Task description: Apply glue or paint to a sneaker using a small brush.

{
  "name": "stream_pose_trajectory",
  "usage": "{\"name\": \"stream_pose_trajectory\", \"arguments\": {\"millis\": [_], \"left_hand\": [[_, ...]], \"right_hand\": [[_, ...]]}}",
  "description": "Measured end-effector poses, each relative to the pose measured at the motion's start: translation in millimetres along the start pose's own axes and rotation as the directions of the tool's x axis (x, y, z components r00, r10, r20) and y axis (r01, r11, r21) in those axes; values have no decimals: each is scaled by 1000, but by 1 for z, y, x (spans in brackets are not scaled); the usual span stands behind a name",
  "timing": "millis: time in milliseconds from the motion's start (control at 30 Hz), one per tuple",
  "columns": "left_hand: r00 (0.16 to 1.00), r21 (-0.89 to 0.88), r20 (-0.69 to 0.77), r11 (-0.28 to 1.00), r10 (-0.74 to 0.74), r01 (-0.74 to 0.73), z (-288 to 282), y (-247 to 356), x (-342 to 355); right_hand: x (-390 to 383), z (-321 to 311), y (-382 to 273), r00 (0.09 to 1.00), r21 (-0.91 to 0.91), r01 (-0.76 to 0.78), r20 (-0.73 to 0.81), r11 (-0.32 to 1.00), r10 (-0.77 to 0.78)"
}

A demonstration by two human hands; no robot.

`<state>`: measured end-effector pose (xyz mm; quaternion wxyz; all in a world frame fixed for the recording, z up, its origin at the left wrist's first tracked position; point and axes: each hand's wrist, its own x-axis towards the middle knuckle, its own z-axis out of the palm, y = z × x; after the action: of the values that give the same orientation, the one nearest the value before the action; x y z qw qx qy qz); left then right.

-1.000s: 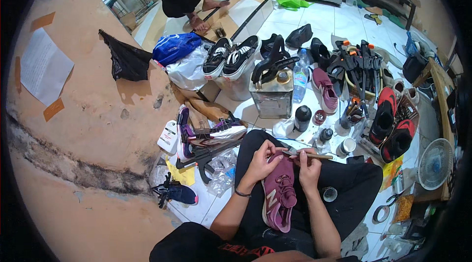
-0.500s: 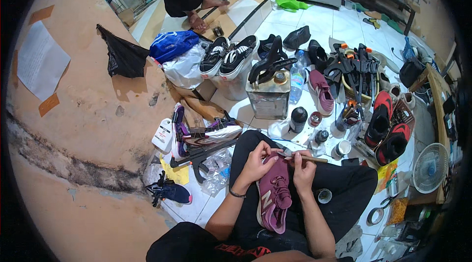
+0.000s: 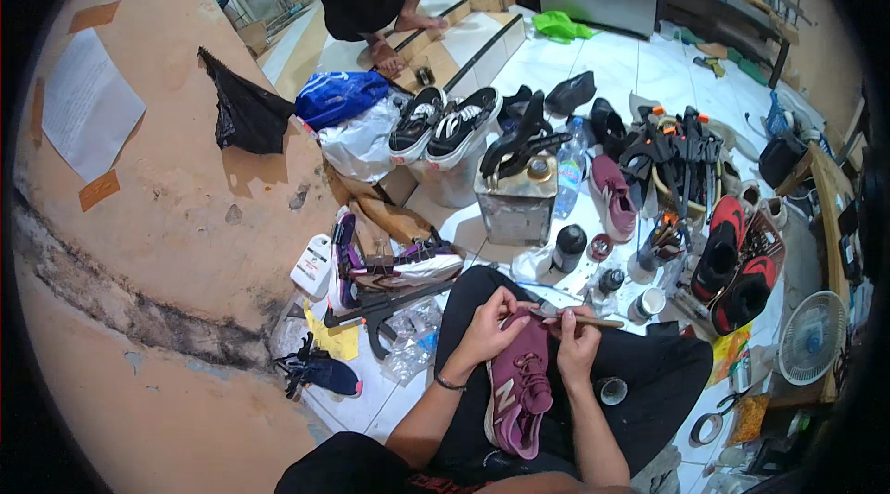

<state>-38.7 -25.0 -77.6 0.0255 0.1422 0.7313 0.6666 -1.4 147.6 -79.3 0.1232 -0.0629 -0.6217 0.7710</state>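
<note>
Gripping a wooden-handled tool (image 3: 601, 321) between closed fingers, the right hand (image 3: 578, 343) holds its metal end at the toe of a maroon shoe (image 3: 502, 392). The left hand (image 3: 489, 331) has its fingers closed on that toe from the other side. The shoe lies lengthwise on the person's dark trousers (image 3: 658, 366), toe pointing away, with a large pale letter on its side. A small open jar (image 3: 613, 390) sits on the right thigh.

Red lettering (image 3: 447, 485) shows on the dark shirt at the lower edge, partly cut off. On the wall (image 3: 176, 262), a taped white sheet (image 3: 91, 109) carries lines of writing too small to read. Out on the tiled floor (image 3: 400, 408), a flat white container (image 3: 312, 264) bears small dark print, also too small to make out, and a clear water bottle (image 3: 568, 174) wears a coloured label beside a square metal can (image 3: 512, 213). A blue bag (image 3: 338, 100) has a white mark.
</note>
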Motion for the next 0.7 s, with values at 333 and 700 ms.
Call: {"name": "stream_pose_trajectory", "arguments": {"millis": [333,700], "left_hand": [[999,19,18,999,-42,41,0,12,4],[1000,25,-15,999,-24,24,-1,1,0]], "right_hand": [[6,-3,3,1000,-38,1,25,999,0],[1,-8,14,999,-8,-21,40,1000,21]]}}
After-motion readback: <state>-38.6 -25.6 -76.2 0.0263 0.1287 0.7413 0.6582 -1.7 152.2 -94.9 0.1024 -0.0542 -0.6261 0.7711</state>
